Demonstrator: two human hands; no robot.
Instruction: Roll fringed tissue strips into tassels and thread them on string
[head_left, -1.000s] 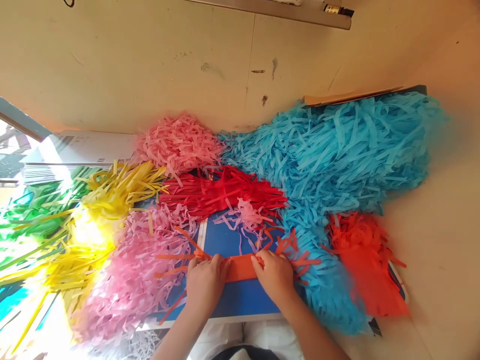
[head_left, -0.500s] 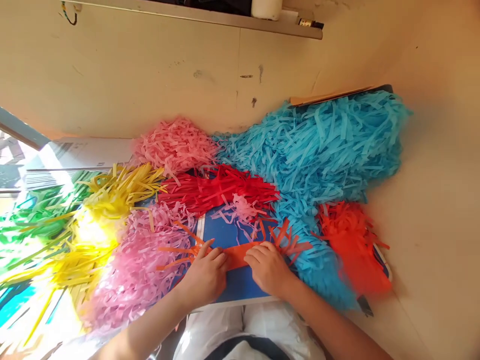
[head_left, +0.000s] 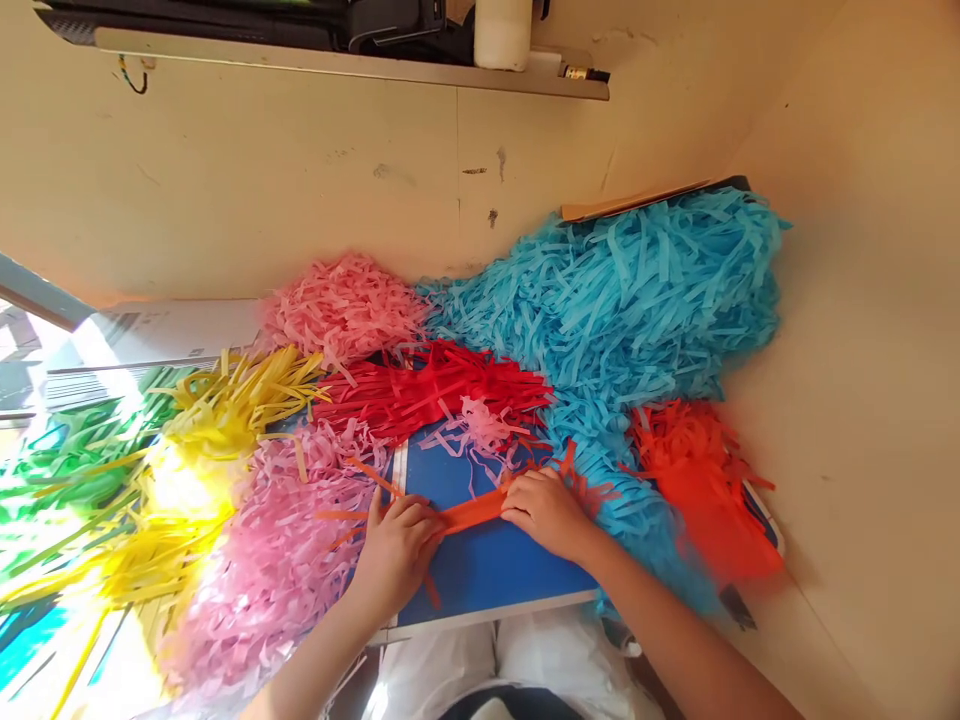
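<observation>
An orange tissue paper strip with fringed ends stretches between my two hands, low over the blue tabletop. My left hand is closed around its left end, and loose orange fringes poke out past the fingers. The right end is gripped by my right hand, fingers curled over it, with more fringe fanning out behind. Just beyond my hands lie a small pale pink shred bunch and a red fringed bundle. Lilac paper shreds are heaped beside my left hand.
A large blue shred pile leans at the wall, a pink pile to its left. Yellow fringe and green fringe spread at left. Orange-red fringe lies at right. A shelf juts from the wall above.
The orange strip has gone from flat and wide to narrower and slightly tilted, its left end lower. My left hand has shifted a little left; the head view has tilted up slightly.
</observation>
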